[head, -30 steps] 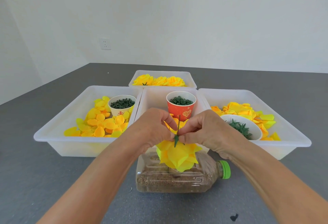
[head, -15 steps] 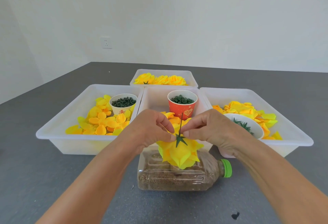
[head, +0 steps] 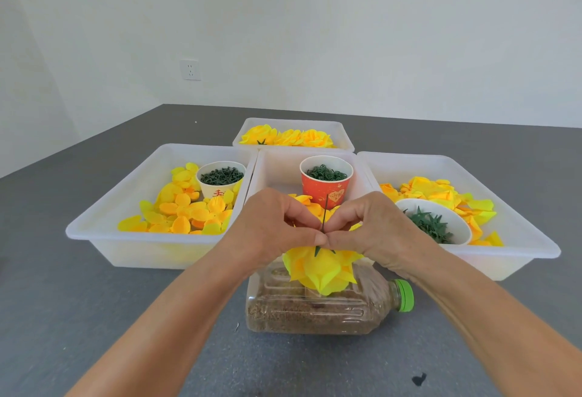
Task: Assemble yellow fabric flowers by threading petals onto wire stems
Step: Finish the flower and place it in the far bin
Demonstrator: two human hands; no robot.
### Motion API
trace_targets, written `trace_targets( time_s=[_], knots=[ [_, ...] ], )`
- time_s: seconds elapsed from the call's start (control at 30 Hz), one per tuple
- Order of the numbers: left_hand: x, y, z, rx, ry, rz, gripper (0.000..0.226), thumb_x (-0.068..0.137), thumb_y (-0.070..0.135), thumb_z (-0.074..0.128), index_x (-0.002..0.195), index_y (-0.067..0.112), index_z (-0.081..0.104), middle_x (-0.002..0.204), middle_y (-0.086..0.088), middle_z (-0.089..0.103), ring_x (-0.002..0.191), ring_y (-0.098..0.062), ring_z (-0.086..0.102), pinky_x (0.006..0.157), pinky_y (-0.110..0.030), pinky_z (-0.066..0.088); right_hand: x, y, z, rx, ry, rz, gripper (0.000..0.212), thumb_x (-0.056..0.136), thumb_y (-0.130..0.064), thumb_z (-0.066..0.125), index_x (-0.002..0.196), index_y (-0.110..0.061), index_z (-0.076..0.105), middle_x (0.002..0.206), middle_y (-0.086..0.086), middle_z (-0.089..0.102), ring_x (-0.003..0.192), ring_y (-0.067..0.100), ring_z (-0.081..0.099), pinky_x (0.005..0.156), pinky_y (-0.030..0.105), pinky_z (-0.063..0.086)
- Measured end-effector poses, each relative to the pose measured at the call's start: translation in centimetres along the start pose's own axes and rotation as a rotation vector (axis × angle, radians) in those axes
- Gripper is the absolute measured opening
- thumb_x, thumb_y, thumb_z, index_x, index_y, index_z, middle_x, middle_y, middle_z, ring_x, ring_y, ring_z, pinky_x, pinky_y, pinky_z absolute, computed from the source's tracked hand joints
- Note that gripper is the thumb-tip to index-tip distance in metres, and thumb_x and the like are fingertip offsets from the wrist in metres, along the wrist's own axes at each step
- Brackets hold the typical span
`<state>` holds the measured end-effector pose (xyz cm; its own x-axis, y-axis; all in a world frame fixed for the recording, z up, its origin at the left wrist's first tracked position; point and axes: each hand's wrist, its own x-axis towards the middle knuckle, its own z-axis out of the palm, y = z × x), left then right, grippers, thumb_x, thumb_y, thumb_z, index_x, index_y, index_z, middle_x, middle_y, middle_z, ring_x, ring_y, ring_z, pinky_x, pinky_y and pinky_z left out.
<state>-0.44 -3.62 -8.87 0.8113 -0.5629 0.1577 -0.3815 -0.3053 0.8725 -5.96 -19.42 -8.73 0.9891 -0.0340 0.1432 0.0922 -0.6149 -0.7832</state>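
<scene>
Both hands pinch the wire stem (head: pixel 324 214): left hand (head: pixel 277 226) and right hand (head: pixel 371 226) meet fingertip to fingertip just above the yellow flower (head: pixel 318 267), which hangs over the bottle (head: pixel 315 308). Pressing the green calyx (head: pixel 317 250) evenly down should seat the petals snugly.

hands (head: pixel 321 233) pinching wire stem (head: pixel 324 212) (yellow flower (head: pixel 318 270) below)

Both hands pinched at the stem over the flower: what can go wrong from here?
1. Left hand and right hand pinch the thin wire stem at one spot; pressing down may bend it.
2. The green calyx sits tilted on the yellow flower; it may seat crooked.
3. The flower stands on the sand-filled bottle, which lies on its side; hard pushing might roll it.
</scene>
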Motion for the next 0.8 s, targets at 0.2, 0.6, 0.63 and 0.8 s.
trace_targets(
  time_s=[0.2,0.6,0.63,0.8],
  knots=[
    [-0.1,-0.5,-0.1,0.024,-0.026,0.006,0.020,0.063,0.005,0.083,0.065,0.023,0.074,0.071,-0.008,0.072,0.068,-0.018,0.061,0.076,-0.044,0.052,0.3,0.5,0.1,-0.016,-0.011,-0.011,0.008,0.069,-0.014,0.082,0.067,-0.013,0.074,0.070,0.009,0.070,0.065,0.010,0.056,0.065,0.030,0.046],
    [0.2,-0.8,0.3,0.363,0.006,0.038,0.015,0.064,0.019,0.084,0.076,0.019,0.075,0.055,0.021,0.051,0.053,0.002,0.048,0.055,-0.007,0.035,0.1,1.4,1.0,-0.082,0.058,-0.044,0.023,0.071,-0.018,0.080,0.059,-0.030,0.064,0.069,-0.012,0.062,0.075,0.005,0.054,0.066,0.019,0.035],
    [0.2,-0.7,0.3,0.393,0.003,0.045,0.015,0.065,0.020,0.084,0.078,0.019,0.075,0.058,0.020,0.052,0.056,0.001,0.048,0.055,-0.006,0.035,0.1,1.4,1.2,-0.085,0.070,-0.047,0.025,0.071,-0.018,0.079,0.058,-0.031,0.063,0.069,-0.013,0.061,0.076,0.005,0.054,0.067,0.019,0.035],
    [0.3,-0.5,0.3,0.435,-0.015,0.054,0.016,0.068,0.019,0.082,0.082,0.018,0.076,0.066,0.017,0.056,0.065,-0.003,0.053,0.063,-0.013,0.039,-0.4,1.6,1.7,-0.130,0.136,-0.069,0.017,0.072,-0.019,0.078,0.063,-0.025,0.066,0.070,-0.015,0.060,0.078,0.005,0.054,0.072,0.024,0.042]
  ],
)
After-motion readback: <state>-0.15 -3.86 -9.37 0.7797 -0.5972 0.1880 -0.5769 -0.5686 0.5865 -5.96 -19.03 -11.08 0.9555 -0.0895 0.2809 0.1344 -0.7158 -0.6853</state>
